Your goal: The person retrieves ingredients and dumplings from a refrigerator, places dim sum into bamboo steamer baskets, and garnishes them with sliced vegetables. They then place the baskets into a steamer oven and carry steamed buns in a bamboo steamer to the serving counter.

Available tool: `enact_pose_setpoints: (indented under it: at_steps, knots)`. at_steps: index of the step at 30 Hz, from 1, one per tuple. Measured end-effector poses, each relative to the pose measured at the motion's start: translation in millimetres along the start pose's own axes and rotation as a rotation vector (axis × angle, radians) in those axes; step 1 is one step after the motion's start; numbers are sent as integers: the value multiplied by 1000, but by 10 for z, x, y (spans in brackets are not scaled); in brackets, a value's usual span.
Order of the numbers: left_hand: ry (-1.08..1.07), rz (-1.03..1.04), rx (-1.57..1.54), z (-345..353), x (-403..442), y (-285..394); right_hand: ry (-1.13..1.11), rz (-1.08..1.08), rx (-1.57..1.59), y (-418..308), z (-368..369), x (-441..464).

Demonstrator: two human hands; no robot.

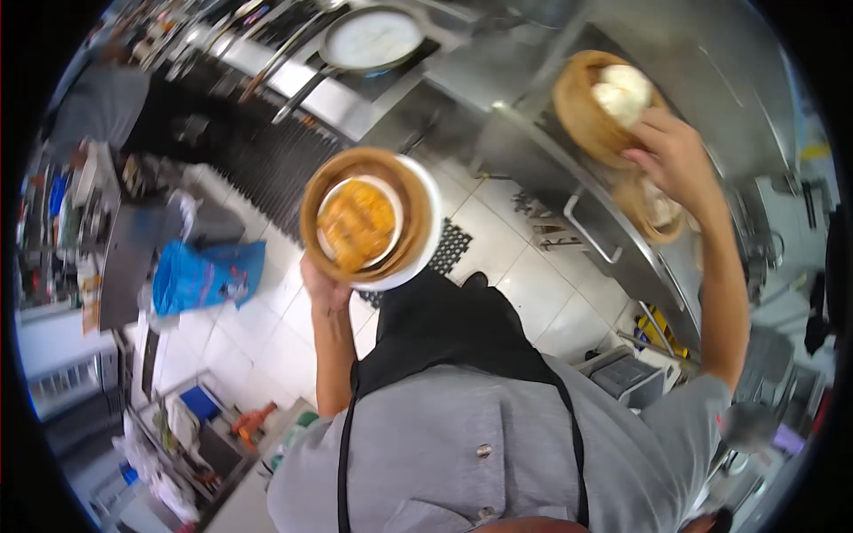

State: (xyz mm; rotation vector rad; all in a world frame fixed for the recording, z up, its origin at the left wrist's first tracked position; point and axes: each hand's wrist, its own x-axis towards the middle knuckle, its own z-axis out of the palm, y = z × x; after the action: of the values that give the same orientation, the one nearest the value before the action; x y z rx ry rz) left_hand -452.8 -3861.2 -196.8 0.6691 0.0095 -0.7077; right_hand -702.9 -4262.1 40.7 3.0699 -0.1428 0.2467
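Observation:
My left hand is closed under a white plate and a round bamboo steamer on it, held in front of my apron. Inside that steamer sits a white bowl of orange-brown, sauced food. Out to the right, my right hand grips the near rim of another bamboo steamer, fingertips close to the white buns in it. Partly under my right wrist is a further bamboo steamer with pale food inside.
A steel counter with a bar handle runs along the right. At the far stove stands a long-handled pan of whitish liquid. A blue bag stands at left on the tiled floor. Another person is at upper left.

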Motion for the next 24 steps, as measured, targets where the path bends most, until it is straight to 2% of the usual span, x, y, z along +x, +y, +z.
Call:
enact_pose_setpoints:
  at_steps: [2, 7, 8, 10, 13, 19, 24]
  knots:
    - [108, -4, 52, -45, 62, -45, 50, 4, -26, -270, -263, 88]
    - [125, -71, 7, 330, 122, -72, 123, -100, -37, -939, -742, 284]
    - [100, -89, -21, 313, 158, -94, 119, -123, -27, -1067, -731, 341]
    - [107, -105, -18, 407, 185, -85, 199, -299, 47, -1298, -715, 456]
    - [101, -122, -12, 543, 175, -72, 184, -429, 111, -1607, -579, 659]
    - [29, -202, -8, 579, 142, 47, 108, -542, 154, -1998, -162, 874]
    - [71, -148, 6, 587, 85, 115, 60, -602, 129, -2159, 72, 894]
